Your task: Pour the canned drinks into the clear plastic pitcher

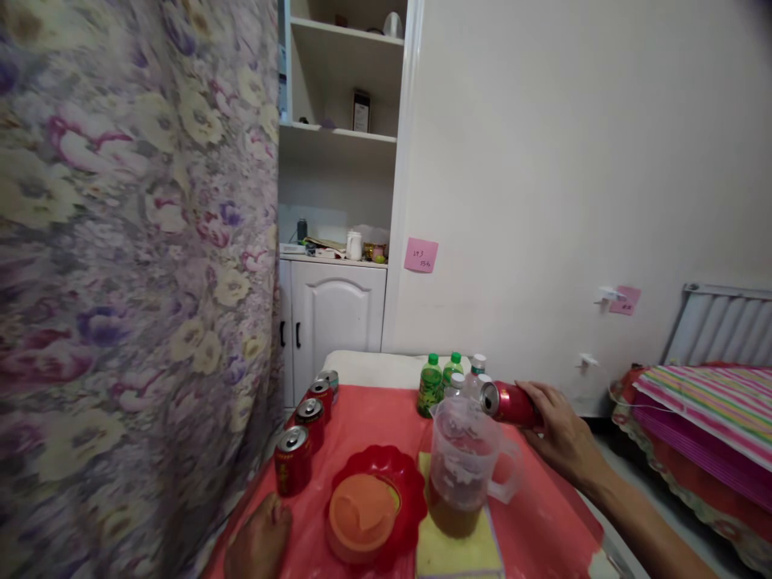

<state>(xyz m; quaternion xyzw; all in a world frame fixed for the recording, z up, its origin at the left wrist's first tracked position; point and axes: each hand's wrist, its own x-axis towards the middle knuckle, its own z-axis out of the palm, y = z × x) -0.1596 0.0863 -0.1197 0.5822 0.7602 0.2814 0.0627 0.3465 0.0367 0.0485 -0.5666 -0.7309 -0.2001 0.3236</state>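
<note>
My right hand is wrapped round a red drink can. The can lies nearly on its side, its opened top pointing left at the rim of a clear plastic pitcher. Brown liquid sits in the bottom of the pitcher, which stands on a folded yellow cloth. My left hand rests on the red table cover with its fingers curled and nothing visible in them. Just beyond it stands a red can. An orange lid lies in a red scalloped dish between my hands.
More cans form a row along the table's left edge. Behind the pitcher are several bottles, among them a green-capped one. A floral curtain hangs at the left. A white cabinet and a wall stand behind the table.
</note>
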